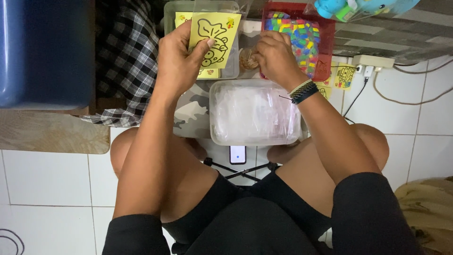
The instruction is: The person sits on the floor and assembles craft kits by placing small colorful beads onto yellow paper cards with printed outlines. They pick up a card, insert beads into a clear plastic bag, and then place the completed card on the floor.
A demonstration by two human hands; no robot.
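The left hand (pixel 177 61) pinched a flat yellow card (pixel 213 35) beyond the clear plastic tub (pixel 255 113); the right hand (pixel 276 56) curled around a small bundle (pixel 246 60) beside the red tray (pixel 325 35).

Soft, even indoor light fills the view, bright on the white floor tiles (pixel 47 184). Beside the clear plastic tub (pixel 255 113), faint glare sits on its lid. Below the tub, black shorts (pixel 255 226) go flat and dark, detail lost. Above it, the coloured blocks (pixel 297 33) look slightly soft. Shadows stay weak.
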